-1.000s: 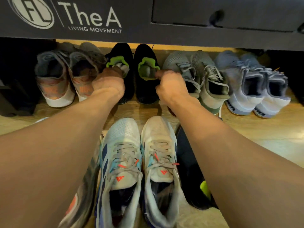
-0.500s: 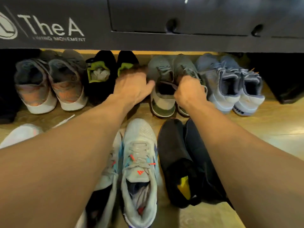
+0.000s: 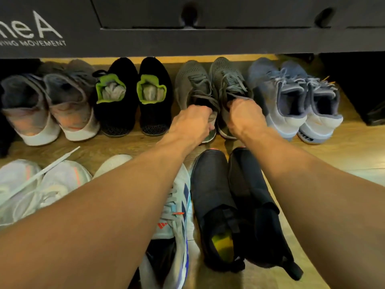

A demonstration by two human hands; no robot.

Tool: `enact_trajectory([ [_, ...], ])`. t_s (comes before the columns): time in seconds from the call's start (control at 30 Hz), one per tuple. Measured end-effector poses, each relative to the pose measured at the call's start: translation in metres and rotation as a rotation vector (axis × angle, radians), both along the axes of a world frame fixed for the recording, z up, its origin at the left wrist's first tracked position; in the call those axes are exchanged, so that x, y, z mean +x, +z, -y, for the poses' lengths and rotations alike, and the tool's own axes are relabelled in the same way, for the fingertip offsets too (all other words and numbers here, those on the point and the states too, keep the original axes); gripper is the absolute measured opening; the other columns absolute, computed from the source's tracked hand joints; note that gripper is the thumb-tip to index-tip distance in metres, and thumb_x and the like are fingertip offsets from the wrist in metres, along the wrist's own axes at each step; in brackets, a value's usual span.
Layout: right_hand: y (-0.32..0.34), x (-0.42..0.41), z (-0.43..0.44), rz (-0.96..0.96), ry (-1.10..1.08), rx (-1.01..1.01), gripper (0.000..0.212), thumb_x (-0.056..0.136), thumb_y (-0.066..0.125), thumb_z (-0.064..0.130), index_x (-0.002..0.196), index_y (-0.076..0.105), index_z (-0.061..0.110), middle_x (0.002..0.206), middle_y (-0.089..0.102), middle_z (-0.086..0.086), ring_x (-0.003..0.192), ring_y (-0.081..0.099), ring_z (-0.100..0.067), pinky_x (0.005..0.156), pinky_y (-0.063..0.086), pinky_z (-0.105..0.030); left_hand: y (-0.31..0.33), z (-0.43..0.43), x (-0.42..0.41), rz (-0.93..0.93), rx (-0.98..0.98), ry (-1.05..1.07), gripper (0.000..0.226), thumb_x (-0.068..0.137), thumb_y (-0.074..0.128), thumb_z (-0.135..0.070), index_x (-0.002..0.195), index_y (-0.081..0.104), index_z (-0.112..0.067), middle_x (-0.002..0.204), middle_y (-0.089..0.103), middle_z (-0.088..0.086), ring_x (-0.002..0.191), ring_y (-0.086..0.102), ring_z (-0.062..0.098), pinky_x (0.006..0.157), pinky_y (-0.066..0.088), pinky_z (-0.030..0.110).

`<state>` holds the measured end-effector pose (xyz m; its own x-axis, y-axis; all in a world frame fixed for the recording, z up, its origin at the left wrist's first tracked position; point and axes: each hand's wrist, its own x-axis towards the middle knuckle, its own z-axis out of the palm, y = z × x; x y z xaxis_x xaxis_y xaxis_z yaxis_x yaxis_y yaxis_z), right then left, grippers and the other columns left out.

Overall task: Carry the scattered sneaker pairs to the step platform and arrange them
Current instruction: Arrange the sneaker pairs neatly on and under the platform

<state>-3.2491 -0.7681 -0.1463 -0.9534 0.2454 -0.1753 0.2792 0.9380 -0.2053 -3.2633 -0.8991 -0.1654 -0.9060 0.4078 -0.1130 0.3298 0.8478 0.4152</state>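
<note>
A row of sneaker pairs stands on the wooden floor under a dark cabinet. My left hand (image 3: 192, 122) grips the heel collar of the left grey-green sneaker (image 3: 191, 80). My right hand (image 3: 243, 116) grips the heel collar of the right grey-green sneaker (image 3: 225, 78). Both shoes stand on the floor with toes under the cabinet. Left of them is a black pair with green lining (image 3: 133, 94). To their right stands a blue-grey pair (image 3: 291, 94).
A grey and pink pair (image 3: 48, 105) stands at the far left of the row. Nearer me lie a white pair (image 3: 37, 184), a white sneaker with blue stripes (image 3: 179, 205) and a black pair (image 3: 233, 205). The dark cabinet front (image 3: 187, 42) overhangs the row.
Both hands left the black pair with green lining and moved right to the grey-green pair, taking hold of its heels. The view shifted right too.
</note>
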Motion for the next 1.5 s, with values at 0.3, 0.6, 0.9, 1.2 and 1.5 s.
enact_trajectory([
  [0.3,0.000,-0.006,-0.001,-0.009,-0.048,-0.046,0.034,0.092,0.055,0.015,0.125,0.059,0.013,0.126,0.056,-0.017,0.116,0.055,-0.036,0.091,0.047,-0.038,-0.011,-0.001,-0.023,0.014,-0.016,0.064,0.029,0.091,0.057,-0.035,0.114,0.060,-0.018,0.115,0.061,0.016,0.108,0.056,0.036,0.079,0.043,0.036],
  [0.6,0.003,-0.004,0.008,0.042,-0.087,-0.060,0.038,0.090,0.058,0.014,0.128,0.057,0.014,0.128,0.056,-0.016,0.116,0.055,-0.035,0.092,0.046,-0.039,-0.004,-0.004,-0.023,0.057,-0.079,0.142,0.031,0.089,0.055,-0.035,0.112,0.059,-0.015,0.116,0.061,0.019,0.107,0.058,0.039,0.083,0.047,0.037],
  [0.9,0.038,0.011,-0.018,-0.018,-0.018,-0.064,0.035,0.089,0.055,0.023,0.120,0.057,0.007,0.120,0.059,-0.019,0.110,0.056,-0.038,0.077,0.044,-0.035,0.031,-0.043,-0.002,-0.241,-0.029,0.141,0.035,0.081,0.056,-0.041,0.103,0.061,-0.014,0.107,0.063,0.018,0.100,0.059,0.041,0.069,0.034,0.036],
  [1.2,0.073,0.025,-0.121,-0.011,-0.059,0.025,0.026,0.084,0.058,0.020,0.105,0.066,0.006,0.108,0.067,-0.016,0.100,0.061,-0.033,0.073,0.045,-0.032,0.058,-0.151,0.007,-0.034,0.198,-0.042,0.033,0.084,0.058,-0.032,0.112,0.060,-0.014,0.113,0.064,0.015,0.104,0.059,0.037,0.071,0.040,0.036],
  [1.5,0.021,0.044,-0.175,-0.081,-0.220,-0.051,0.038,0.084,0.061,0.022,0.119,0.054,0.007,0.118,0.063,-0.016,0.112,0.057,-0.034,0.077,0.038,-0.029,0.022,-0.207,0.015,0.159,0.103,-0.157,0.033,0.089,0.056,-0.036,0.117,0.061,-0.019,0.116,0.063,0.010,0.107,0.059,0.034,0.088,0.051,0.044],
])
